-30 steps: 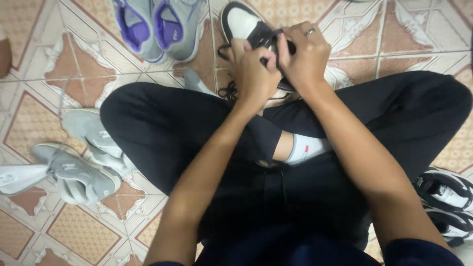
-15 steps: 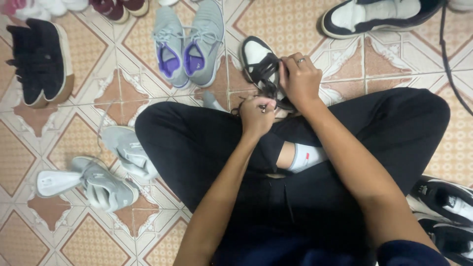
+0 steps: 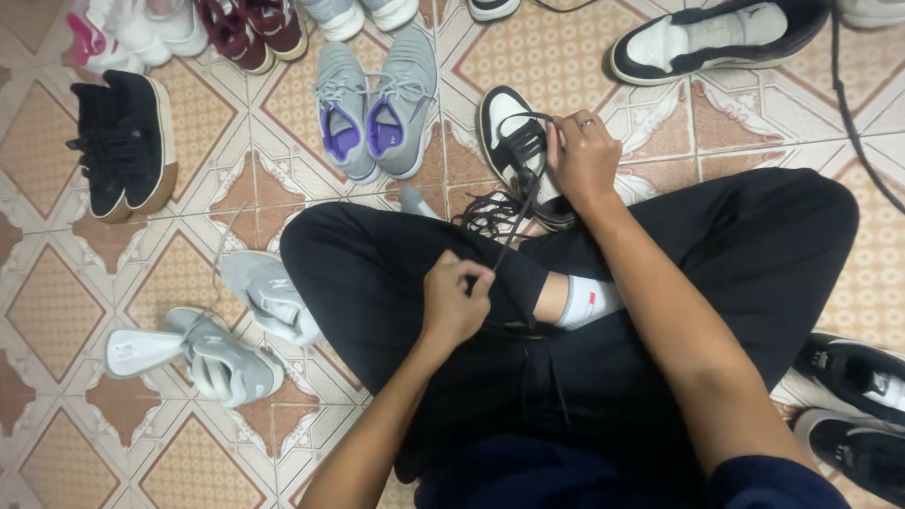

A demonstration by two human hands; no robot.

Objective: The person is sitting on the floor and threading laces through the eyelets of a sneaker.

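Note:
I sit cross-legged on a tiled floor in black trousers. A black-and-white sneaker [image 3: 507,132] stands on the floor just beyond my shin. My right hand [image 3: 584,155], with a ring on one finger, grips the sneaker at its lacing. My left hand [image 3: 455,300] is closed over my left knee, pinching the end of a dark shoelace [image 3: 514,224] that runs taut up to the sneaker. More loose lace lies bunched on the floor beside the sneaker's heel.
Shoes ring me: a grey-and-purple pair [image 3: 375,104], a black pair [image 3: 123,141] far left, grey sneakers [image 3: 226,353] by my left knee, a black-and-white shoe [image 3: 716,42] top right, a black pair [image 3: 853,405] at right. A dark cable [image 3: 848,113] crosses the upper right.
My left hand has drawn back from the sneaker toward my knee, pulling the lace out long. My right hand stays on the sneaker. The view has tilted up, showing more shoes.

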